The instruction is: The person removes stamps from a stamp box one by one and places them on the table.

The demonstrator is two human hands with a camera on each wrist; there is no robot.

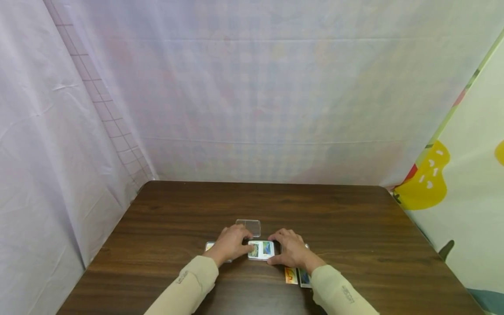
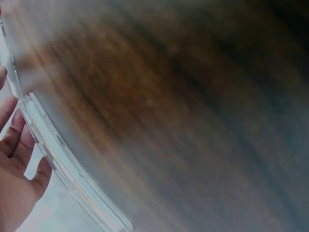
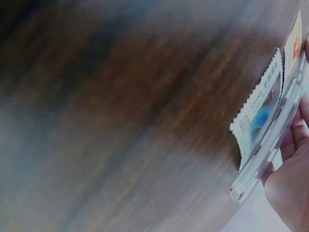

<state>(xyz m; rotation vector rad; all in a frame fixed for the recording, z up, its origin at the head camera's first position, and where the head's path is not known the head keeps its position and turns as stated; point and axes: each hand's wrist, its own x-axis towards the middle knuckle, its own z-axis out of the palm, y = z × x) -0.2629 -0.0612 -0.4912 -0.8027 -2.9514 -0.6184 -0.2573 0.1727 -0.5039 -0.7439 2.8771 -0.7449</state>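
Observation:
A small clear stamp case (image 1: 261, 257) with two colourful stamps on white backing lies on the table between both hands. My left hand (image 1: 231, 243) holds its left end, the thumb over the edge of the left stamp. At the right end, my right hand (image 1: 290, 248) grips the case with the thumb at the near corner and a fingertip at the far corner. Beyond the left hand lies a clear plastic cover (image 1: 253, 227). Another clear case (image 1: 209, 246) is partly hidden under the left hand. Both wrist views catch the hands only at their edges.
An orange-yellow stamp (image 1: 291, 276) and a darker blue-green stamp (image 1: 304, 278) lie near the right wrist, the latter partly covered by the sleeve. Another clear case edge (image 1: 307, 246) shows beside the right hand. The brown wooden table (image 1: 346, 210) meets curtains behind.

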